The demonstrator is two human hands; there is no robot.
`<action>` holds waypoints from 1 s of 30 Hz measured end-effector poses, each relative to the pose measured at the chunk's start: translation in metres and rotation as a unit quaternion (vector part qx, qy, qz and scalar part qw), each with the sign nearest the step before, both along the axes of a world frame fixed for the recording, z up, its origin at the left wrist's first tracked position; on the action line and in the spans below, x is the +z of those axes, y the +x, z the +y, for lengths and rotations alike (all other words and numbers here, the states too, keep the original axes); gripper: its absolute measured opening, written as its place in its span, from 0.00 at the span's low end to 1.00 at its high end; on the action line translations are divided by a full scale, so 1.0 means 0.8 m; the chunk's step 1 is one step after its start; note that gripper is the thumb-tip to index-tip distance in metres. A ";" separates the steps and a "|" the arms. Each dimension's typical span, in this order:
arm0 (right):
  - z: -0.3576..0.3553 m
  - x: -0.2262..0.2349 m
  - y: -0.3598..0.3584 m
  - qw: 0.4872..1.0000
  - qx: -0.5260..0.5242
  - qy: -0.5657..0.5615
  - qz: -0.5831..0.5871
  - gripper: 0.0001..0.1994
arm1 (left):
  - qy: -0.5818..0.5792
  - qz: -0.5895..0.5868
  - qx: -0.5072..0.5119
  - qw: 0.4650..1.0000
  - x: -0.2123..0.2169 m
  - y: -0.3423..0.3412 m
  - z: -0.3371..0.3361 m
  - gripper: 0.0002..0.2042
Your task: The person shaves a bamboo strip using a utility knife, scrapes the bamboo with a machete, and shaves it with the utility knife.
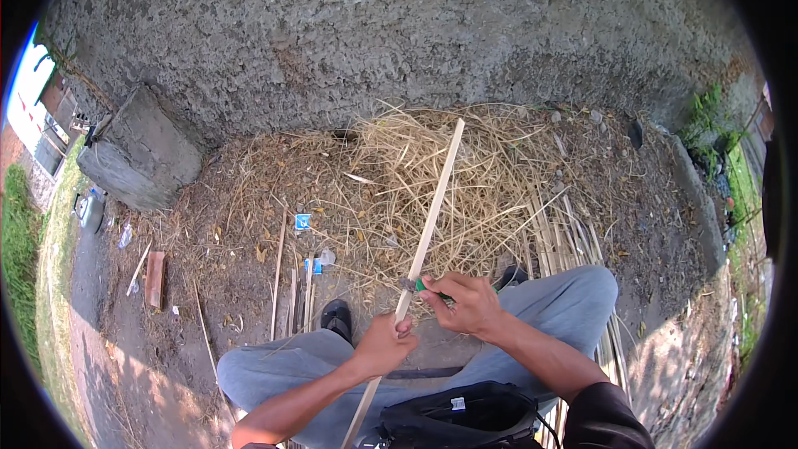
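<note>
A long pale bamboo strip slants up from between my knees toward the pile of shavings. My left hand is wrapped round its lower part. Just above that, my right hand grips a small green-handled knife, its greyish blade lying against the strip. Most of the handle is hidden by my fingers, and the strip's lower end runs down out of view between my legs.
A heap of curled shavings lies before the rough wall. More split strips lie by my right knee. A concrete block, a brick and blue wrappers are on the left. A black bag rests at my lap.
</note>
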State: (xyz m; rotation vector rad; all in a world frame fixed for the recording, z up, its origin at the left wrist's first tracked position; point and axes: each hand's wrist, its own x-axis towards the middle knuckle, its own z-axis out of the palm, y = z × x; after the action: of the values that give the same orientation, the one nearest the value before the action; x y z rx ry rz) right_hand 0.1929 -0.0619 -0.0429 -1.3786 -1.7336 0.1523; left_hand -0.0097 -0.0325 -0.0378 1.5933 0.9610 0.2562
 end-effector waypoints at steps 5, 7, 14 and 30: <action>0.006 -0.005 -0.001 1.000 -0.011 0.013 0.003 0.08 | 0.001 0.037 0.010 0.999 0.001 -0.003 0.002 0.14; 0.007 -0.006 -0.001 1.000 -0.015 0.015 0.004 0.07 | 0.055 0.028 0.001 0.998 0.002 -0.004 0.001 0.13; 0.019 -0.017 -0.005 0.999 -0.028 0.035 0.025 0.07 | 0.000 0.018 0.012 1.000 0.002 -0.001 0.008 0.12; 0.024 -0.013 -0.001 0.998 -0.041 -0.004 0.038 0.06 | 0.044 0.065 0.037 0.996 0.006 0.011 0.011 0.10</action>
State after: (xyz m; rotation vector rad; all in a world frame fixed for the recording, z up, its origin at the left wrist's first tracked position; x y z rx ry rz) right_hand 0.1923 -0.0426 -0.0533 -1.4300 -1.6127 0.1640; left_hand -0.0007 -0.0240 -0.0333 1.6743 1.1240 0.2506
